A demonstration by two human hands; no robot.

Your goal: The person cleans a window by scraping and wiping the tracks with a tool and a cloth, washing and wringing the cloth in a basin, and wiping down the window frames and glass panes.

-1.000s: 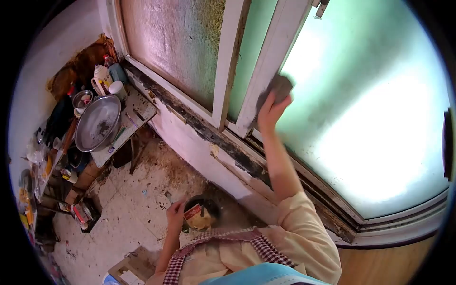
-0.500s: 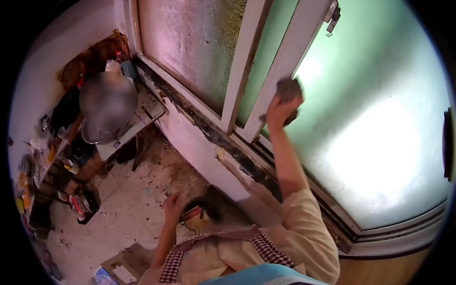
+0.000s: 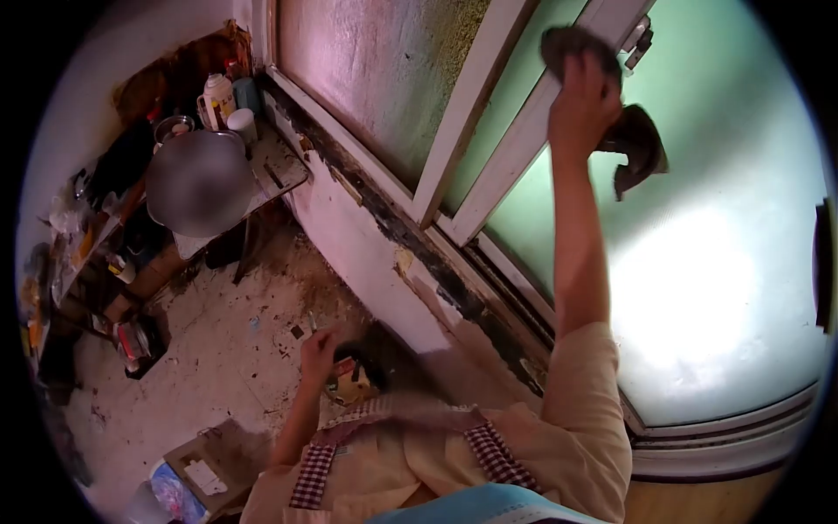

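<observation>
My right hand (image 3: 587,105) is raised high against the white window frame (image 3: 515,166), its fingers pressed on a dark cloth (image 3: 572,51). A loose part of that cloth hangs down over the frosted green glass (image 3: 724,201). The window latch (image 3: 639,42) is just right of the hand. Low in front of my body, my left hand (image 3: 318,353) hovers above the floor with its fingers curled; whether anything small is in it cannot be made out.
A small table (image 3: 284,175) at the upper left carries a thermos (image 3: 216,98), a white container (image 3: 243,125) and a large round blurred object (image 3: 201,183). A cardboard box (image 3: 218,463) stands on the littered floor (image 3: 218,349). The window sill is dark and peeling.
My right hand has moved up along the frame with the cloth, which now hangs more loosely. My left hand has stayed nearly in place. The view has shifted slightly.
</observation>
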